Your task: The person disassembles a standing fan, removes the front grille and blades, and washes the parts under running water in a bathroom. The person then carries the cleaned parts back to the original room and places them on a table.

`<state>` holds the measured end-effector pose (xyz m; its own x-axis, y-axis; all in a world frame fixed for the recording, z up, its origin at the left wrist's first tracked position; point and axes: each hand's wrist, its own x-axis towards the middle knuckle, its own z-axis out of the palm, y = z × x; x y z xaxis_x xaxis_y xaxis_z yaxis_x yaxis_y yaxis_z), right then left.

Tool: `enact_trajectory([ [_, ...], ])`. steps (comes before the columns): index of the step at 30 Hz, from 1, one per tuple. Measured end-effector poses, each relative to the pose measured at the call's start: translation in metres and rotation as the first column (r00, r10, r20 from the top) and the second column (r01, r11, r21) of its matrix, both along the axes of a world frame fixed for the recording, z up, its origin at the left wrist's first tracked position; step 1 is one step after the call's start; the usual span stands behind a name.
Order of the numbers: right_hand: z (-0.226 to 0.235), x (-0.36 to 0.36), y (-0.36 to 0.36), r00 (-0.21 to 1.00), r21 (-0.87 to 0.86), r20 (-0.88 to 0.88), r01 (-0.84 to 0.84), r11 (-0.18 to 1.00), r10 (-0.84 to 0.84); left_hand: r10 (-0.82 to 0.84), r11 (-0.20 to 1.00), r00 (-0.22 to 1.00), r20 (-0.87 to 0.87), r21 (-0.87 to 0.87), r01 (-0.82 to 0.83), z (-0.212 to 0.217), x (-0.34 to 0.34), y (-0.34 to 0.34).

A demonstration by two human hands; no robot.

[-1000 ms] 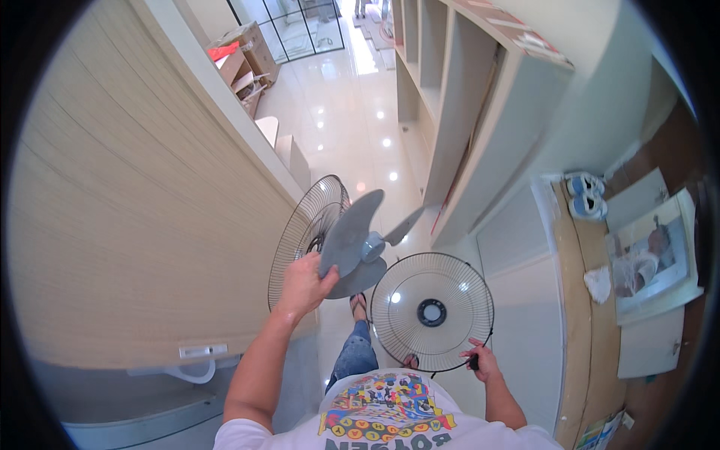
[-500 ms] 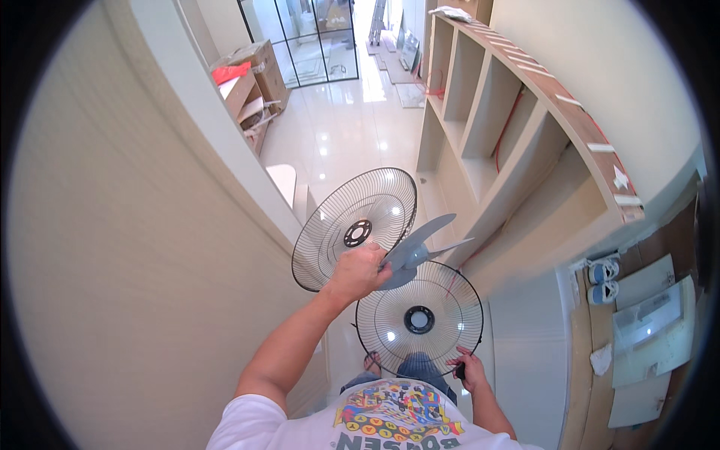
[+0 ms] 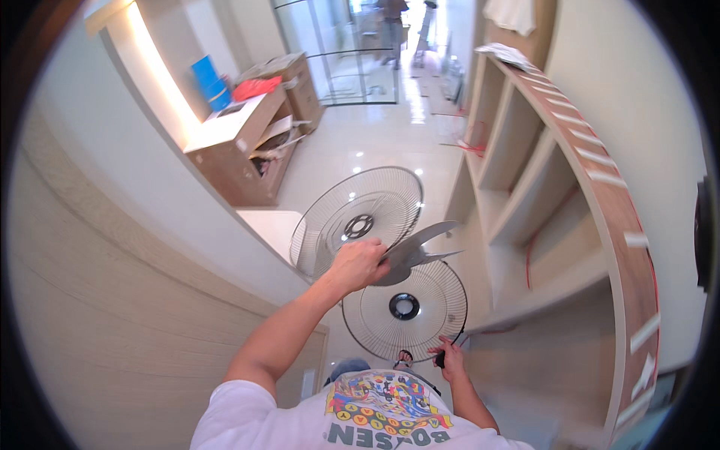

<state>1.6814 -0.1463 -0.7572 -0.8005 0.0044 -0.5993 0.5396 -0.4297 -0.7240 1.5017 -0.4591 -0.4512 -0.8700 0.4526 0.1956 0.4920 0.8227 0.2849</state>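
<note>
My left hand point(image 3: 361, 264) is closed on a grey fan blade point(image 3: 411, 253), whose curved vanes point right. A round wire fan grille point(image 3: 359, 226) with a black ring centre hangs tilted just beyond that hand, its near rim meeting the fingers; how it is gripped is hidden. Lower down, nearer my body, a second wire grille point(image 3: 404, 306) with a black hub ring is held roughly flat. At this grille's right rim, my right hand point(image 3: 450, 357) has its fingers curled, with a small black part point(image 3: 439, 360) I cannot identify.
An open shelving unit point(image 3: 517, 150) with a curved top runs along the right. Left are a wood-grain panel point(image 3: 150, 300) and a cabinet point(image 3: 240, 161) bearing a red bag and a blue object. A black-framed glass partition point(image 3: 341, 60) and a distant person point(image 3: 394, 30) stand ahead.
My view has shifted forward and turned left: more of the cabinet and a lit strip show, and the shoes at right are gone. Both hands keep their holds, with the fan parts moving along.
</note>
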Motion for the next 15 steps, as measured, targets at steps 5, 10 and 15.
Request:
enact_trajectory([
  [5,0.011,-0.144,-0.008,0.995,0.056,0.016,-0.101,0.993,0.100,0.054,0.995,0.998,-0.036,0.084,-0.051,-0.003,-0.087,-0.017],
  [10,0.013,-0.267,-0.019,0.994,0.068,0.029,-0.109,0.992,0.107,0.098,0.990,0.991,-0.093,0.114,-0.087,-0.022,-0.198,-0.043],
  [15,0.021,-0.367,-0.022,0.994,0.179,0.091,-0.083,0.980,0.067,0.119,0.982,0.988,-0.098,0.159,-0.103,-0.036,-0.320,-0.093],
])
